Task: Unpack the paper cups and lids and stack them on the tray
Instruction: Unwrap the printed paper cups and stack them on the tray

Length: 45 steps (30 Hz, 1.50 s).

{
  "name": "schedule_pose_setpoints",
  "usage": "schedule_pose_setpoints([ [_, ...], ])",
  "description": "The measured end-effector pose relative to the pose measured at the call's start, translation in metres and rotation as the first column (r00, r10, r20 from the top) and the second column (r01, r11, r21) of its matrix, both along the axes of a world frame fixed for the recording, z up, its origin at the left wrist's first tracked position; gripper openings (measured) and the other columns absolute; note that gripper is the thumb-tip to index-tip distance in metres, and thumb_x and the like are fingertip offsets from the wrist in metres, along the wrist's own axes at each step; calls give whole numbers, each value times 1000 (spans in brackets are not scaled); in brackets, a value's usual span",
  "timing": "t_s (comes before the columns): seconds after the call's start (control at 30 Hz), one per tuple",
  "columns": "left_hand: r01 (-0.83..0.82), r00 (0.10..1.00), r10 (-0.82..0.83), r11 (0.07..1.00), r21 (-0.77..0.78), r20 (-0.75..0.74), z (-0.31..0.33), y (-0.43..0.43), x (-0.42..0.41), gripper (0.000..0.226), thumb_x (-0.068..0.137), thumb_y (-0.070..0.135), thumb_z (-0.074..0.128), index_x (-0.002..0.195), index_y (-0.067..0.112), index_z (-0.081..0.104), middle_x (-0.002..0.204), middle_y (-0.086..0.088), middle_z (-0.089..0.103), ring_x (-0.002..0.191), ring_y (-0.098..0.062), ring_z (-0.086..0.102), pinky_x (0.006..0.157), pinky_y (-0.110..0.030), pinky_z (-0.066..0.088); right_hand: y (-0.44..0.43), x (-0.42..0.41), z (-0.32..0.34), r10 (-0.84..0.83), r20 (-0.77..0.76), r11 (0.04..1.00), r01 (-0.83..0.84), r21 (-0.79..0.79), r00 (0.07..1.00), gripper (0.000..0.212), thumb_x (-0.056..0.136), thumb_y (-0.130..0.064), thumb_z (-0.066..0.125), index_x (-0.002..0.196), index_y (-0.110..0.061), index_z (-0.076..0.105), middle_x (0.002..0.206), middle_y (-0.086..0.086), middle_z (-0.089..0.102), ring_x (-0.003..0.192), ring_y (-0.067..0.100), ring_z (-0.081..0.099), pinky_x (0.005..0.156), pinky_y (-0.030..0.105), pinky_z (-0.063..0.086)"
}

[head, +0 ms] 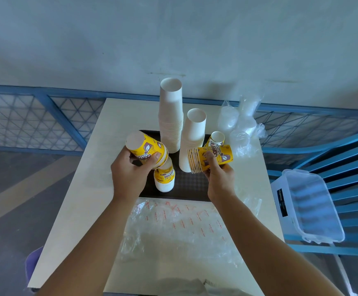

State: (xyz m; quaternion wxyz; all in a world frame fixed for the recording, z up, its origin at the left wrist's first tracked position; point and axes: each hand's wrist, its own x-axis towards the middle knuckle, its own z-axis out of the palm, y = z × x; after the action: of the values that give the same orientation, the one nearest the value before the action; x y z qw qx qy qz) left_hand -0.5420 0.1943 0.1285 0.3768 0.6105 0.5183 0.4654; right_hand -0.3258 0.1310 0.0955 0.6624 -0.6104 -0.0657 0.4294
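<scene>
A dark tray [191,189] lies on the pale table. Two tall stacks of upturned white cups [170,116] [192,137] stand on it. My left hand [129,174] grips a tilted stack of yellow printed cups [146,149], base up, over the tray's left side. Below that stack, a short yellow cup stack [165,178] stands upturned on the tray. My right hand [218,178] holds a second yellow stack [212,158] on its side, rims pointing left. One more yellow cup [216,138] stands behind it. Bagged clear lids [241,127] lie at the far right of the table.
Empty clear wrapping with red print [180,229] is spread on the table [84,189] in front of the tray. A clear plastic bin [308,204] rests on a blue slatted chair [349,167] to the right. A blue mesh fence [45,116] runs behind the table.
</scene>
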Motion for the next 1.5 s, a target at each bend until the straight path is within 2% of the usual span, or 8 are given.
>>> schedule_pose_setpoints([
  [0.13, -21, 998, 20, 999, 26, 63, 14, -4, 2, 46, 75, 54, 84, 115, 37, 68, 115, 15, 76, 110, -11, 73, 98, -44, 61, 0, 5, -2, 13, -10, 1000, -13, -18, 1000, 44, 91, -32, 79, 127, -11, 66, 116, 5, 77, 106, 20, 75, 100, 47, 58],
  [0.27, -18, 995, 11, 997, 74, 97, 33, -14, 16, 46, 77, 48, 86, 117, 32, 69, 118, 8, 77, 112, -16, 73, 99, -48, 60, -2, 17, 0, -10, -74, 1000, 11, 19, 997, 42, 92, -28, 77, 126, -5, 66, 117, 11, 76, 107, 22, 75, 89, 36, 62],
  [0.43, 5, 998, -10, 997, 74, 66, 46, -36, 61, 43, 76, 38, 91, 110, 19, 73, 108, 5, 79, 105, -20, 75, 95, -46, 61, -13, 50, 7, -17, -116, 999, 22, 46, 993, 29, 95, -27, 75, 114, -6, 69, 107, 8, 78, 103, 19, 76, 76, 26, 60],
  [0.6, 8, 996, 4, 990, 142, -87, 38, -43, 127, 42, 76, 33, 95, 106, 13, 73, 103, 4, 77, 96, -16, 75, 87, -40, 61, -27, 110, 16, -31, -128, 997, 40, 68, 991, 17, 96, -25, 73, 105, -11, 69, 105, 7, 78, 100, 18, 76, 87, 32, 61],
  [0.77, -44, 987, 63, 990, 133, -147, 17, -44, 199, 52, 78, 52, 87, 112, 17, 72, 106, 5, 76, 98, -17, 72, 88, -44, 61, -32, 174, 17, -29, -98, 999, 33, 42, 995, 19, 94, -29, 76, 107, -17, 69, 103, 1, 78, 92, 10, 77, 90, 29, 60],
  [0.93, -180, 967, 195, 978, 103, -163, -5, -37, 258, 58, 76, 63, 78, 109, 17, 69, 102, 4, 72, 97, -21, 68, 87, -46, 58, -26, 227, 9, -4, -112, 998, 11, 62, 994, 17, 93, -26, 78, 104, -15, 70, 105, 5, 78, 100, 17, 76, 92, 34, 60],
  [1.13, -321, 927, 328, 945, 68, -182, -23, -21, 300, 50, 75, 59, 79, 100, 19, 65, 93, 4, 69, 90, -23, 65, 81, -47, 57, -15, 273, 4, -5, -141, 997, 15, 71, 990, 17, 93, -25, 78, 101, -13, 70, 87, -5, 79, 89, 11, 77, 94, 35, 59],
  [1.5, -470, 841, 457, 882, 27, -290, -47, -4, 326, 49, 79, 45, 86, 111, 14, 67, 102, -2, 70, 97, -28, 63, 85, -45, 55, 27, 285, 7, 112, -80, 987, -102, 123, 990, 17, 90, -27, 81, 102, -19, 71, 99, 0, 79, 98, 15, 76, 97, 39, 59],
])
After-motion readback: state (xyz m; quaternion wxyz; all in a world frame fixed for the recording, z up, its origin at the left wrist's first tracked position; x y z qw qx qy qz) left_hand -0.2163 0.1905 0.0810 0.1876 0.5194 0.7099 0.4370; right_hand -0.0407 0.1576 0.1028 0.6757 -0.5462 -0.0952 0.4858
